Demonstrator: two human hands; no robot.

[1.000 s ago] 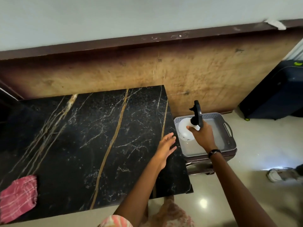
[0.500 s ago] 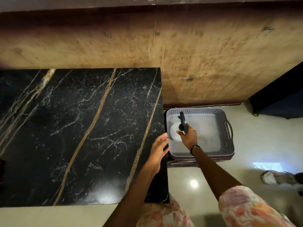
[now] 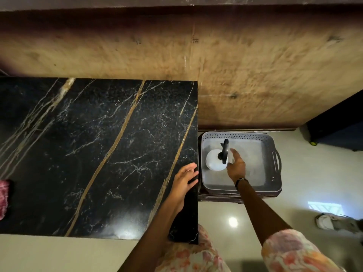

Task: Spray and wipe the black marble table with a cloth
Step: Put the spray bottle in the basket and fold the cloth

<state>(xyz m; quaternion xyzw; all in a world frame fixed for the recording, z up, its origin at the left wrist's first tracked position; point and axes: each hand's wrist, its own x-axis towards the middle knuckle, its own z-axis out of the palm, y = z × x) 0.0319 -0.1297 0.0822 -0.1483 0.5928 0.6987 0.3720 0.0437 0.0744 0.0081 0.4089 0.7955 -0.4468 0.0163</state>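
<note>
The black marble table (image 3: 94, 158) with gold veins fills the left and middle of the view. A pink cloth (image 3: 4, 197) lies at its far left edge, mostly cut off. The white spray bottle (image 3: 213, 163) with a black trigger head stands upright in the left part of a grey basket (image 3: 276, 163) just right of the table. My right hand (image 3: 236, 166) hovers at the bottle's right side with fingers spread and grips nothing. Fingers straight, my left hand (image 3: 184, 183) rests flat on the table's right edge.
The basket sits on a low dark stand (image 3: 218, 198) against a wooden wall panel (image 3: 255, 75). A dark suitcase (image 3: 339, 124) stands at the far right, and a shoe (image 3: 334, 222) lies on the glossy floor.
My right hand lowered the spray bottle into the basket and let go of it, its fingers now spread. My left hand stayed on the table edge.
</note>
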